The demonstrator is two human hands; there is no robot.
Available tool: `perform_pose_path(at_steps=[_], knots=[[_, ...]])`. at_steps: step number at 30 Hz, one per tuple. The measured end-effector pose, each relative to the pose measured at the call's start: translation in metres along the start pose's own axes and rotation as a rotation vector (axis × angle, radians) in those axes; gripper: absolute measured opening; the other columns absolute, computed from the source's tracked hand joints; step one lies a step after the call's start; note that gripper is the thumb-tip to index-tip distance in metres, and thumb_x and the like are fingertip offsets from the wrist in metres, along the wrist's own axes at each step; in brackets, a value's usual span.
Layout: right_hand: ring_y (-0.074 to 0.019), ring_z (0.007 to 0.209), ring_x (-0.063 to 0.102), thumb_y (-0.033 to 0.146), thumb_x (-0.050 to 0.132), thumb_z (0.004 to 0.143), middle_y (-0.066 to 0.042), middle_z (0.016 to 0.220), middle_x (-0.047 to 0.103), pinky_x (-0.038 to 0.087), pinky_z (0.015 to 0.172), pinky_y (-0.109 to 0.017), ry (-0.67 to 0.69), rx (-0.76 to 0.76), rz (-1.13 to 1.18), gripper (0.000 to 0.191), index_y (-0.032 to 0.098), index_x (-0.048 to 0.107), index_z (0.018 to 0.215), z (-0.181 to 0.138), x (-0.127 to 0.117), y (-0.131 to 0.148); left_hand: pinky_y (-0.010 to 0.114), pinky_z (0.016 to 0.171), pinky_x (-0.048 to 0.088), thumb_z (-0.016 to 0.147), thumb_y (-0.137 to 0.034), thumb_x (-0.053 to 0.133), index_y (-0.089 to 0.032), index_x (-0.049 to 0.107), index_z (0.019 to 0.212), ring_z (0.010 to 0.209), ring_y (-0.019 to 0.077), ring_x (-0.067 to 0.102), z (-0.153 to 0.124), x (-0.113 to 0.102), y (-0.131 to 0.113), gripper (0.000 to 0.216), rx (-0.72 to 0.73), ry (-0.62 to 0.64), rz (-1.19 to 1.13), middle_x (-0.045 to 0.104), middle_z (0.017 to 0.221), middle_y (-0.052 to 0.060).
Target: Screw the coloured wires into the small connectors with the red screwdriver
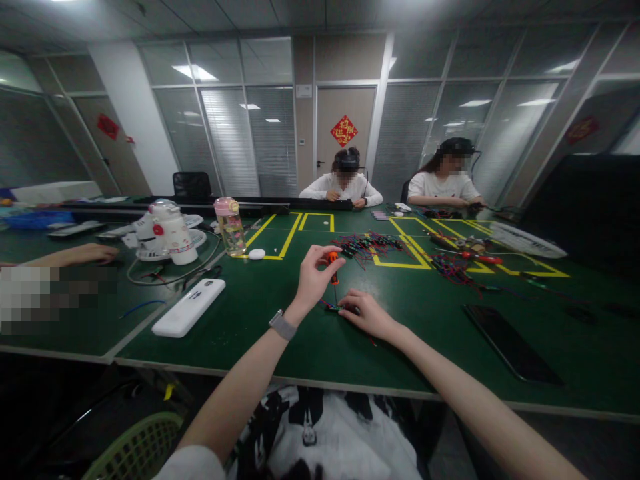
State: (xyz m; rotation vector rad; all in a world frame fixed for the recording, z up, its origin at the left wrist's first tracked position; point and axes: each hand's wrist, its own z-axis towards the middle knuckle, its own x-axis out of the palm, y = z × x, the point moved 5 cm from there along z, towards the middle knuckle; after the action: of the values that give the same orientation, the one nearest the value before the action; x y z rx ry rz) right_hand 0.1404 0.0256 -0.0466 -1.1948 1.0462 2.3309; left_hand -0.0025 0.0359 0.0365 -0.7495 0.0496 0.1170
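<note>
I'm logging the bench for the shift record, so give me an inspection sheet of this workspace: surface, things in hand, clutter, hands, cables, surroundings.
Surface: green table marked with yellow tape lines.
Job's things: orange-handled screwdriver held upright, tip down at a small dark part.
Clutter: white flat device, pink-capped bottle, white jug, black phone.
Hands: left hand grips the screwdriver; right hand holds the small dark part on the table.
Cables: pile of coloured wires beyond the hands; second bunch to the right; grey cord looped by the jug.
Surroundings: two people seated opposite; another person's hand at left; glass partitions; closed door.
</note>
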Motion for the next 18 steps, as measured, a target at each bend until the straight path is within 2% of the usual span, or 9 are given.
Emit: perform_pose_path(at_steps=[6, 10, 18], knots=[[-0.0162, 0.075, 0.055, 0.025, 0.058, 0.086, -0.005, 0.083, 0.058, 0.045, 0.071, -0.028, -0.004, -0.006, -0.002, 0.013, 0.016, 0.068, 0.090, -0.0005, -0.0002, 0.0004, 0.028, 0.084, 0.051, 0.091, -0.029, 0.051, -0.018, 0.063, 0.113, 0.101, 0.0178, 0.062, -0.0001, 0.0047, 0.0011, 0.027, -0.043, 0.067, -0.098, 0.065, 0.110, 0.009], [-0.0159, 0.075, 0.056, 0.024, 0.058, 0.086, -0.005, 0.083, 0.058, 0.045, 0.071, -0.028, 0.000, 0.000, -0.007, 0.013, 0.016, 0.068, 0.090, -0.0002, 0.0005, 0.0000, 0.030, 0.086, 0.052, 0.092, -0.026, 0.049, -0.015, 0.059, 0.117, 0.095, 0.0175, 0.067, 0.0001, 0.0075, 0.0044, 0.029, -0.105, 0.102, -0.189, 0.068, 0.109, 0.011], [-0.0158, 0.076, 0.056, 0.025, 0.058, 0.086, -0.005, 0.083, 0.058, 0.045, 0.071, -0.027, -0.007, -0.010, -0.013, 0.014, 0.016, 0.068, 0.090, -0.0003, 0.0010, -0.0012, 0.028, 0.082, 0.053, 0.091, -0.023, 0.050, -0.014, 0.059, 0.115, 0.089, 0.0158, 0.068, 0.0005, 0.0072, 0.0034, 0.027, -0.119, 0.108, -0.217, 0.068, 0.105, 0.010]])
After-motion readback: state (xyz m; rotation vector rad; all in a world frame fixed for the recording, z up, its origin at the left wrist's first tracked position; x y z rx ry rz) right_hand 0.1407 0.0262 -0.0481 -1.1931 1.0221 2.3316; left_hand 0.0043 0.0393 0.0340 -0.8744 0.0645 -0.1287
